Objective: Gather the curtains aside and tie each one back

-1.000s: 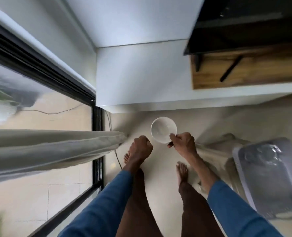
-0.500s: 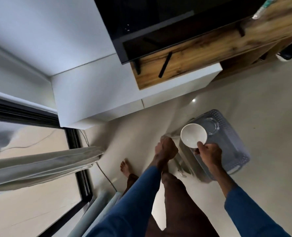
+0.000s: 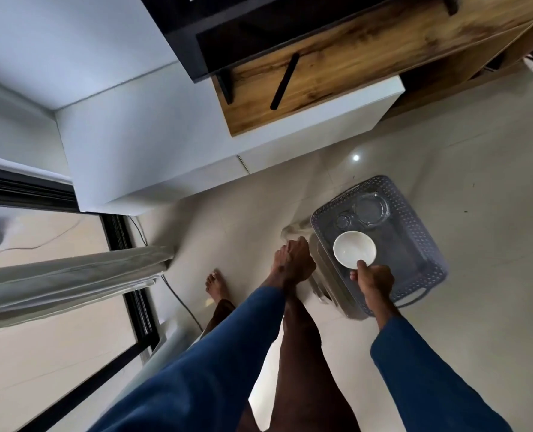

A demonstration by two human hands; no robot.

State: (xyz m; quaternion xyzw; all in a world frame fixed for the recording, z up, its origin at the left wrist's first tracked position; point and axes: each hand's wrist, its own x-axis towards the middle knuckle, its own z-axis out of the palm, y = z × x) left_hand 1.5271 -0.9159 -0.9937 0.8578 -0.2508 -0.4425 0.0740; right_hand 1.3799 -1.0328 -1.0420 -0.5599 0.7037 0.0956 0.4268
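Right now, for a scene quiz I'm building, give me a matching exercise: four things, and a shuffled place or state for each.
1 white bowl
2 curtain
3 grey basket
4 left hand

A bunched beside the window
B fingers curled
C pinched at its rim by the right hand
D holds clear glassware

Pairs: 1-C, 2-A, 3-D, 4-B

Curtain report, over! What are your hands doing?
Left hand fisted, apparently empty. Right hand pinches small white round bowl over grey perforated plastic basket. Pale grey fabric curtain hangs bunched, untouched.

Glossy beige floor (image 3: pixel 446 307), white cabinet (image 3: pixel 153 145), wooden shelf (image 3: pixel 352 57), black-framed window (image 3: pixel 134 294).
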